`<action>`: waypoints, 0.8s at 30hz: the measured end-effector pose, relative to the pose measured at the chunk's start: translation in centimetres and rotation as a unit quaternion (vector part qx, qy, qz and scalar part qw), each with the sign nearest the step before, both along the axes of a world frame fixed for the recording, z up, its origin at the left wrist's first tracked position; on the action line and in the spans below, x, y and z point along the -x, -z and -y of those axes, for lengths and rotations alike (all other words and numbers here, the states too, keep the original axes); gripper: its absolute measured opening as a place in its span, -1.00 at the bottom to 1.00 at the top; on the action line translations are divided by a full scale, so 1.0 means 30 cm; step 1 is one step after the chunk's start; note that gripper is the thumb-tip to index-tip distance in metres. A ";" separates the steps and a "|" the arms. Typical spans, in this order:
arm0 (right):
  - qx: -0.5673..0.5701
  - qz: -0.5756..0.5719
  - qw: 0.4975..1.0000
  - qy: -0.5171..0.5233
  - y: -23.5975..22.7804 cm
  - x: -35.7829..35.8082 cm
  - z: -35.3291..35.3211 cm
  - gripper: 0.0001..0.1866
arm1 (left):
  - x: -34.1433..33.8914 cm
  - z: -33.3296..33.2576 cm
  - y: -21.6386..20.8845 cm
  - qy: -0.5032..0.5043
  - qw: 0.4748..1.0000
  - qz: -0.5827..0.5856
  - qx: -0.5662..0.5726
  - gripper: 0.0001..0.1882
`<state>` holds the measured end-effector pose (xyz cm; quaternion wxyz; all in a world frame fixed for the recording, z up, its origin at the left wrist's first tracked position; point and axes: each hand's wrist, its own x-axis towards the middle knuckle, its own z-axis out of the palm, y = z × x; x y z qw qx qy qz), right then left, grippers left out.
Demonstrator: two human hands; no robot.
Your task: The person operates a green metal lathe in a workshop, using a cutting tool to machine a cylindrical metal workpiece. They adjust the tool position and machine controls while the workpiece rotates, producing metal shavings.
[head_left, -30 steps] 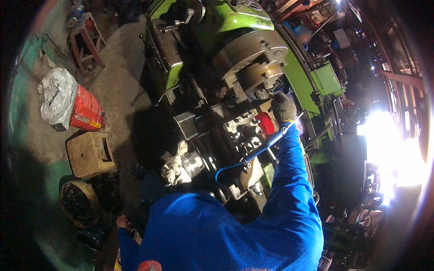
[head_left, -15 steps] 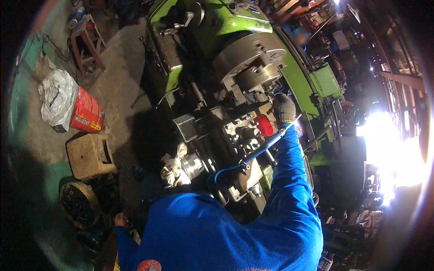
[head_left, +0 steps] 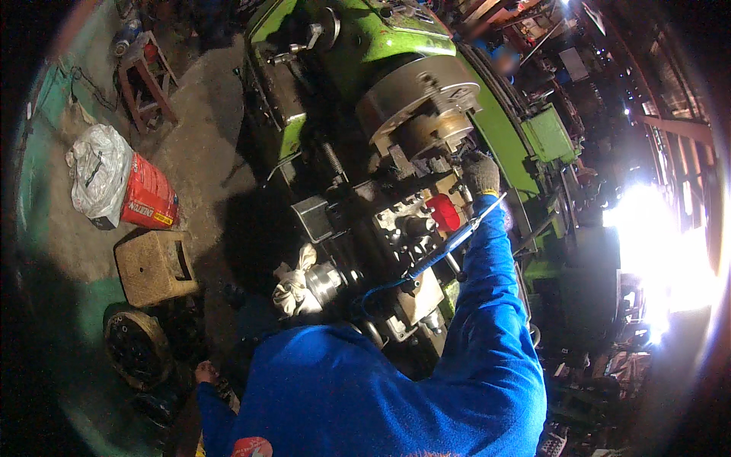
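My right hand (head_left: 481, 174), in a grey knitted glove, reaches to the jaw side of a large metal lathe chuck (head_left: 407, 95). It looks curled, with its fingertips lost in shadow by the jaws, and whatever it grips is not visible. Just below it, a red object (head_left: 443, 213) sits beside the bolted tool post (head_left: 403, 217). A slim blue tube with a pale tip (head_left: 453, 242) slants across the carriage, close to my right forearm. Far lower left, my bare left hand (head_left: 205, 372) shows small and dim beside my body; its fingers are unclear.
The green lathe (head_left: 373, 34) fills the top middle. White cloth (head_left: 295, 291) is tied around a metal part near my body. On the left floor stand a red bag with white plastic (head_left: 148, 194), a tan box (head_left: 156, 266) and a wooden stool (head_left: 148, 84). Another person (head_left: 504, 61) is far behind.
My right hand has shifted slightly up towards the chuck. The dark pointed shape below the jaws no longer shows, and a jaw there is more visible. My left hand stays in place.
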<state>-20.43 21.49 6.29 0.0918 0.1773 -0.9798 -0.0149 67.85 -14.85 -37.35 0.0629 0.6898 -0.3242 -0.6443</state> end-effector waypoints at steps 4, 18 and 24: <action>0.083 0.050 0.995 0.021 -0.014 0.067 -0.040 -0.73 | -0.003 0.006 0.006 0.147 0.985 0.086 0.014 -0.79; 0.108 -0.060 0.987 0.099 0.176 0.430 -0.298 -0.71 | 0.265 0.189 -0.198 0.693 0.650 0.218 0.222 -0.59; 0.240 0.032 0.952 0.190 0.081 0.319 -0.106 -0.52 | 0.213 0.242 -0.278 0.682 0.654 0.247 0.215 -0.62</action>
